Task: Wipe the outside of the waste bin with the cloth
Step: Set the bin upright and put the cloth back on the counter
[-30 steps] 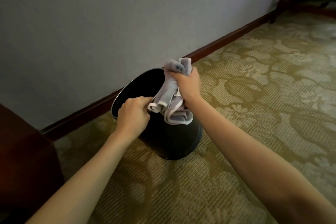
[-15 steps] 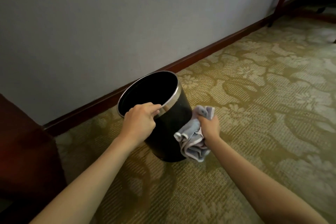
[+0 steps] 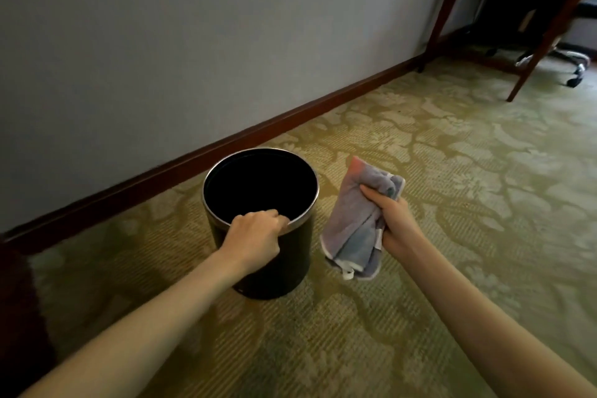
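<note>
Black, with a metal rim, the waste bin (image 3: 274,263) stands upright on the patterned carpet (image 3: 452,236) near the skirting board (image 3: 290,119). The person's left hand (image 3: 255,241) is clamped on its near rim, apparently to steady it, while the right hand (image 3: 395,224) is closed around the bunched grey cloth (image 3: 353,226), held just right of the bin and clear of its wall. Half a second earlier the cloth pressed low against that side; the bin, tilted then, now sits level.

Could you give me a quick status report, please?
Left hand gripping waste bin rim, bin upright on carpet. Right hand holds cloth beside bin, not touching. Nothing obstructing.
</note>
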`<state>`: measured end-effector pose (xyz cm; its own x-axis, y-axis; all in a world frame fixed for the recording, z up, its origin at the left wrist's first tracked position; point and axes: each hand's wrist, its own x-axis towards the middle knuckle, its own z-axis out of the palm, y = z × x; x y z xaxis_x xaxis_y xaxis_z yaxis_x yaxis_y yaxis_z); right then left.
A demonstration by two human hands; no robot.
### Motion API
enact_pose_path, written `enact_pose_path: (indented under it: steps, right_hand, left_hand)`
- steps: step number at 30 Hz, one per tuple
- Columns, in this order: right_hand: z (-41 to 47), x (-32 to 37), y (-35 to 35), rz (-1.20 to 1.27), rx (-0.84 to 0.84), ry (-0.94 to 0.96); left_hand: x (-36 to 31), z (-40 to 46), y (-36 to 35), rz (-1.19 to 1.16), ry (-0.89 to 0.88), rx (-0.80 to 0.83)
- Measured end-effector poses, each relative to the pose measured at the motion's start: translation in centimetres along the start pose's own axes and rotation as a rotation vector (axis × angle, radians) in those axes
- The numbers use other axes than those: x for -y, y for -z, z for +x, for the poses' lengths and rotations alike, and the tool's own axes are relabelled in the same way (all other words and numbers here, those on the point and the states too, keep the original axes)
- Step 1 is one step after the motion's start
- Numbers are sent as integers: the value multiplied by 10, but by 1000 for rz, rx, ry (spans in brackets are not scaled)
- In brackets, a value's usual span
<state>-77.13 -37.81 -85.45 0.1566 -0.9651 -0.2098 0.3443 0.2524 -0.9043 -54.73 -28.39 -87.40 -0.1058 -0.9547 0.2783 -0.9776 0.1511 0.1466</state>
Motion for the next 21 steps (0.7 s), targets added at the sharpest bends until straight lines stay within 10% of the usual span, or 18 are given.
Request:
enact_pose_path:
  steps: [10,21]
  right_hand:
    - [-33,46,-38,95,96,-169]
    - [-83,311,-222,68,229,-81]
  left_hand:
    - [17,2,57,-535,208,-58]
    - [-9,97,382,-889,451,-205]
